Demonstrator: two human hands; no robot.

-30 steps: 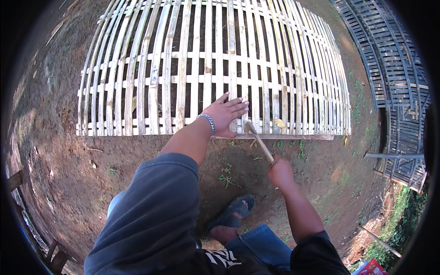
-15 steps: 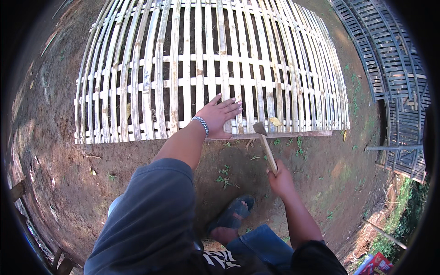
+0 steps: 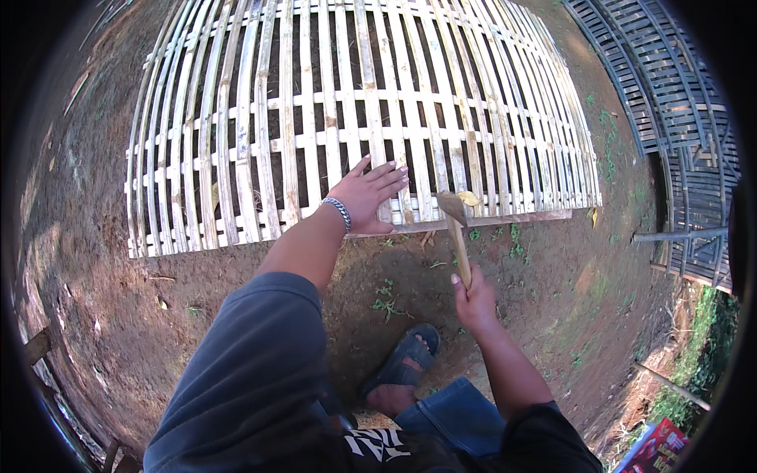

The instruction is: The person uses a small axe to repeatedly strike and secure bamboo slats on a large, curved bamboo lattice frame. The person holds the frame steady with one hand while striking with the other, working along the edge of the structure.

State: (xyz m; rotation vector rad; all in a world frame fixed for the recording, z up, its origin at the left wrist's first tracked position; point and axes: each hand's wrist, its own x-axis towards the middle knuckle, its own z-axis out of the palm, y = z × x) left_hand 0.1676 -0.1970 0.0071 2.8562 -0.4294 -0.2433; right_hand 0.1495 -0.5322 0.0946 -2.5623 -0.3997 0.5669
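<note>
A panel of pale split-bamboo slats (image 3: 288, 169), crossed by several thin battens, lies in front of me. My left hand (image 3: 367, 193), with a silver chain bracelet at the wrist, rests flat on its near edge, fingers spread. In my right hand (image 3: 476, 301) is the wooden handle of a small hatchet (image 3: 457, 229). The hatchet's dark metal head is up at the panel's near edge, right of my left hand. Whether the head touches the slats, I cannot tell. A narrow board (image 3: 544, 216) shows under that edge.
Bare brown soil (image 3: 229, 296) with small green weeds surrounds the panel. My sandalled foot (image 3: 402, 366) stands just below it. Dark slatted racks (image 3: 686, 118) stand at the right, with a pole (image 3: 682, 235) jutting out. A red printed packet (image 3: 658, 448) lies at the lower right.
The view has shifted and turned slightly. My right hand and the hatchet are a little higher in the picture, still by the near edge. My left hand stays flat on the slats.
</note>
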